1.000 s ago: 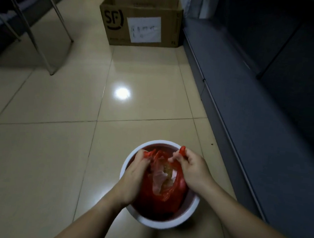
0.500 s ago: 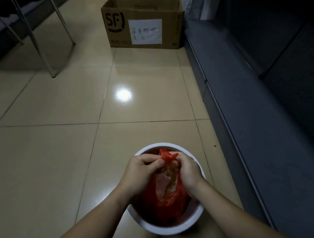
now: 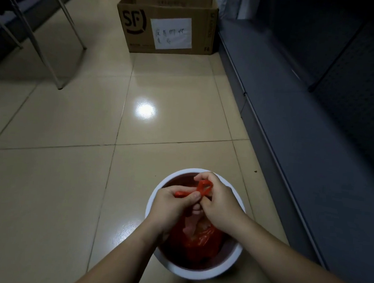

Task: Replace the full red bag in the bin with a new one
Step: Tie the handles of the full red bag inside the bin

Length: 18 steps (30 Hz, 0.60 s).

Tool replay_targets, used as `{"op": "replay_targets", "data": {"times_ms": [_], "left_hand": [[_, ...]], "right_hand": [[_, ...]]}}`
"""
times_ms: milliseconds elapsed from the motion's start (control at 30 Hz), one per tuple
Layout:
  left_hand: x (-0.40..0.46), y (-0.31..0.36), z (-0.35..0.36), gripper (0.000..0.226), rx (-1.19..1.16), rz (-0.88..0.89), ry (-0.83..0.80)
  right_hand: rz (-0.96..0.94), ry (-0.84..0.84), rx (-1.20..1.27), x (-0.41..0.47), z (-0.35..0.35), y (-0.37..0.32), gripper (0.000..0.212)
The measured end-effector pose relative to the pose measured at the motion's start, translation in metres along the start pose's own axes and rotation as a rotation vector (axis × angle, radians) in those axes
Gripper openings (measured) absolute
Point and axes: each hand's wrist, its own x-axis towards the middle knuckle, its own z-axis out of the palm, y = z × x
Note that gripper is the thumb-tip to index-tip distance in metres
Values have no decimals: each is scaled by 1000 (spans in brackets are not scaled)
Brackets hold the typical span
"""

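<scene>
A round white bin point(image 3: 195, 273) stands on the tiled floor at the bottom centre. Inside it sits a full red plastic bag point(image 3: 197, 238) with pale rubbish showing through. Both of my hands are together over the bin's far half. My left hand point(image 3: 171, 208) pinches one red handle strip. My right hand point(image 3: 219, 204) holds the other handle, which forms a small red loop above my fingers. The two handles cross between my hands. The bag's mouth is hidden under my fingers.
An open cardboard box point(image 3: 166, 28) with a white paper label stands on the floor at the far end. A long dark grey cabinet point(image 3: 303, 126) runs along the right, close to the bin. Thin metal furniture legs point(image 3: 55, 56) stand at the far left.
My hands came together from the bin's opposite sides, gathering the bag's handles over its middle. The handles now cross in a loop.
</scene>
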Motion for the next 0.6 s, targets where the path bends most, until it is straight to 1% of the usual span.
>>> {"op": "replay_targets", "data": {"times_ms": [100,200,233,267,300,333,400,467,533,600], "left_hand": [[1,-2,0,14,47,-13,105],[3,-3,0,24,114,-36,157],[4,-3,-1,27,107,-56,151],[5,-2,-2,29,89,-79,137],[6,-1,-4,29,61,-104,127],[6,0,-5,30,18,-133,120],[7,2,-7,32,-79,-197,114],[8,5,-8,31,-128,-262,116],[9,8,-9,25,-133,-312,113],[10,9,-10,21,-121,-339,96]], "right_hand": [[-26,-1,-81,0,0,6,48],[-9,20,-32,0,2,13,80],[-28,42,-32,0,1,15,88],[-64,70,-70,-1,0,18,92],[-107,93,-130,-1,-1,20,91],[-162,108,-190,-3,-2,22,86],[-300,129,-331,-5,-3,27,69],[-439,178,-486,-6,-1,36,53],[-486,214,-571,-5,2,43,41],[-492,195,-585,-4,6,44,35]]}}
